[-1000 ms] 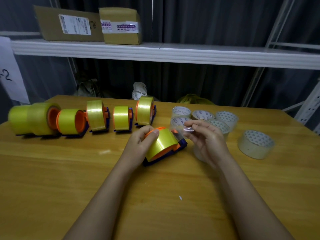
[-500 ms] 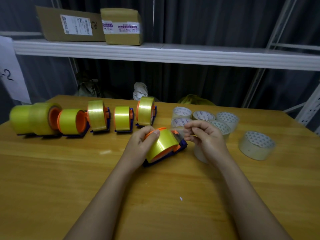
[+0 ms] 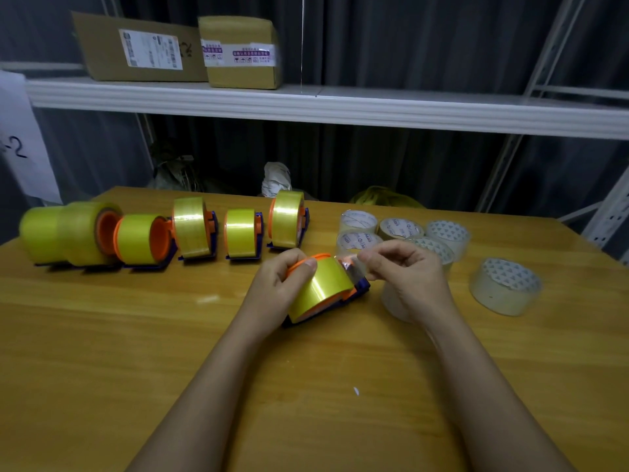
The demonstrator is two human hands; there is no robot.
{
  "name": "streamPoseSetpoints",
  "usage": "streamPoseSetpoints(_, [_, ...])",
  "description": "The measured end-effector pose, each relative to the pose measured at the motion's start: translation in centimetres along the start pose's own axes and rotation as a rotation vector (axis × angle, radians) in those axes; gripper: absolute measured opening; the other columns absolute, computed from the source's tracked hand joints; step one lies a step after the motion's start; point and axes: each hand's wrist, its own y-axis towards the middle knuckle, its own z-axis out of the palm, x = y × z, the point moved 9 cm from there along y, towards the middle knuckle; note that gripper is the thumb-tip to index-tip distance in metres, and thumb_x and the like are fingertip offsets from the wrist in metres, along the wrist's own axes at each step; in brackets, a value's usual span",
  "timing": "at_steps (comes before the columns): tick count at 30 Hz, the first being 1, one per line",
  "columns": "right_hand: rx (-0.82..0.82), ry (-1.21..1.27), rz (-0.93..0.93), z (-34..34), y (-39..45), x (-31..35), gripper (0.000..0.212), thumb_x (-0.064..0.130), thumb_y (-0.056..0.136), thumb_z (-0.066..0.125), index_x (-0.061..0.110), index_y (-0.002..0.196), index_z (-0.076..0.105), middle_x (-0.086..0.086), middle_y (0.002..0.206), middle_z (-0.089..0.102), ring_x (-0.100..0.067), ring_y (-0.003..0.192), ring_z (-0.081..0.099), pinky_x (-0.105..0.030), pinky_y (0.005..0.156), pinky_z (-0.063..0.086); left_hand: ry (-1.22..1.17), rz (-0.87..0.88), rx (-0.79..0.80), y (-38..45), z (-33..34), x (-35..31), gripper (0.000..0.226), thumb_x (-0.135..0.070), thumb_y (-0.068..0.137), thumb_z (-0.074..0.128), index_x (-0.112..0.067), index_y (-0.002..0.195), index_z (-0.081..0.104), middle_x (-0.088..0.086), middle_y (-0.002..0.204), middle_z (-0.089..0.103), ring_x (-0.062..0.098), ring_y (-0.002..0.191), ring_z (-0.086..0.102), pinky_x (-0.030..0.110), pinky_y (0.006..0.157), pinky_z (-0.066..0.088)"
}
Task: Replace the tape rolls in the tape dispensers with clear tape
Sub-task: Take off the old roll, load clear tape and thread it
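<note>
A blue tape dispenser (image 3: pixel 361 290) with an orange hub and a yellow tape roll (image 3: pixel 321 287) lies tilted on the wooden table (image 3: pixel 136 335) at centre. My left hand (image 3: pixel 275 287) grips the yellow roll from the left, thumb on top. My right hand (image 3: pixel 405 270) pinches the loose tape end (image 3: pixel 350 265) at the dispenser's front. Several more dispensers with yellow rolls (image 3: pixel 190 228) stand in a row at the back left. Several clear tape rolls (image 3: pixel 401 229) lie at the back right, one more clear roll (image 3: pixel 505 286) apart at the right.
A white shelf (image 3: pixel 340 107) with two cardboard boxes (image 3: pixel 238 52) hangs above the table's far edge. A metal rack upright (image 3: pixel 609 212) stands at the right. A clear roll (image 3: pixel 394 301) sits partly hidden under my right hand.
My right hand has drawn in closer to the dispenser's front with the tape end. My left hand keeps its grip on the yellow roll.
</note>
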Motion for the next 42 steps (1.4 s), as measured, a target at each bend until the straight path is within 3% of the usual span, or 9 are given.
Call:
streamPoseSetpoints(7, [-0.044, -0.222, 0.059, -1.0, 0.5, -1.3, 0.031, 0.012, 0.079, 0.075, 0.025, 0.106, 0.067, 0.009, 0.066, 0.068, -0.002, 0.071, 0.065, -0.017, 0.073, 0.052, -0.002, -0.023, -0.003, -0.1, 0.0, 0.2, 0.037, -0.040, 0.086, 0.055, -0.007, 0.071, 0.052, 0.022, 0.074, 0.046, 0.021, 0.068, 0.047, 0.036, 0.063, 0.035])
streamPoseSetpoints(12, [-0.026, -0.300, 0.186, -1.3, 0.5, -2.4, 0.006, 0.023, 0.080, 0.076, 0.020, 0.074, 0.075, 0.010, 0.072, 0.071, -0.001, 0.077, 0.063, -0.021, 0.075, 0.048, 0.016, -0.044, -0.037, 0.0, -0.4, 0.7, 0.036, -0.050, 0.081, 0.061, -0.022, 0.060, 0.050, 0.004, 0.066, 0.048, 0.018, 0.064, 0.049, 0.032, 0.060, 0.037])
streamPoseSetpoints(19, [-0.100, -0.368, 0.142, -1.8, 0.6, -2.5, 0.007, 0.022, 0.079, 0.077, 0.020, 0.073, 0.074, 0.008, 0.073, 0.071, 0.004, 0.068, 0.062, -0.011, 0.062, 0.045, 0.027, -0.040, -0.096, 0.2, -0.9, 0.7, 0.063, -0.062, 0.080, 0.058, -0.006, 0.056, 0.042, 0.007, 0.058, 0.038, 0.018, 0.054, 0.038, 0.031, 0.055, 0.030])
streamPoseSetpoints(24, [-0.182, -0.471, 0.115, -2.5, 0.6, -2.5, 0.014, 0.026, 0.081, 0.076, 0.021, 0.069, 0.071, 0.004, 0.074, 0.069, -0.007, 0.074, 0.061, -0.017, 0.065, 0.044, 0.021, -0.073, -0.174, 0.4, -2.0, 0.9, 0.056, -0.066, 0.080, 0.056, -0.022, 0.048, 0.040, 0.006, 0.052, 0.039, 0.021, 0.051, 0.040, 0.042, 0.058, 0.038])
streamPoseSetpoints(27, [-0.219, -0.523, 0.091, -2.4, 0.6, -2.0, 0.015, 0.026, 0.085, 0.073, 0.020, 0.071, 0.068, 0.004, 0.073, 0.066, -0.006, 0.070, 0.058, -0.015, 0.060, 0.043, -0.044, -0.074, -0.233, 0.5, -2.6, 0.8, 0.056, -0.065, 0.078, 0.058, -0.020, 0.050, 0.040, 0.008, 0.054, 0.036, 0.022, 0.055, 0.037, 0.035, 0.059, 0.035])
streamPoseSetpoints(30, [-0.277, -0.566, 0.040, -2.9, 0.6, -1.4, 0.013, 0.026, 0.088, 0.069, 0.017, 0.078, 0.069, 0.004, 0.076, 0.066, -0.006, 0.072, 0.058, -0.020, 0.064, 0.045, -0.140, -0.059, -0.268, 0.5, -3.0, 0.6, 0.061, -0.053, 0.081, 0.058, 0.001, 0.057, 0.043, 0.012, 0.061, 0.041, 0.025, 0.059, 0.040, 0.025, 0.055, 0.037])
streamPoseSetpoints(33, [-0.283, -0.606, -0.005, -2.7, 0.4, -1.1, 0.014, 0.028, 0.090, 0.065, 0.016, 0.082, 0.066, 0.004, 0.080, 0.064, -0.007, 0.075, 0.057, -0.023, 0.065, 0.046, -0.205, -0.058, -0.274, 0.5, -3.2, 0.6, 0.065, -0.049, 0.080, 0.055, 0.013, 0.062, 0.044, 0.017, 0.066, 0.047, 0.027, 0.062, 0.044, 0.030, 0.058, 0.035])
streamPoseSetpoints(38, [-0.221, -0.562, -0.046, -1.8, 0.3, -0.7, 0.011, 0.028, 0.094, 0.059, 0.020, 0.087, 0.061, 0.006, 0.089, 0.063, -0.005, 0.084, 0.058, -0.017, 0.065, 0.046, -0.252, -0.093, -0.305, 0.2, -3.6, 0.4, 0.043, -0.049, 0.075, 0.055, -0.009, 0.063, 0.057, 0.011, 0.061, 0.056, 0.021, 0.058, 0.057, 0.025, 0.052, 0.044])
streamPoseSetpoints(42, [-0.206, -0.509, -0.027, -1.8, 0.4, -1.1, 0.017, 0.025, 0.096, 0.055, 0.019, 0.081, 0.059, 0.000, 0.085, 0.064, -0.009, 0.081, 0.060, -0.011, 0.061, 0.043, -0.216, -0.076, -0.294, 0.3, -3.3, 0.0, 0.045, -0.051, 0.075, 0.052, -0.008, 0.062, 0.053, 0.011, 0.059, 0.052, 0.018, 0.054, 0.053, 0.022, 0.048, 0.042])
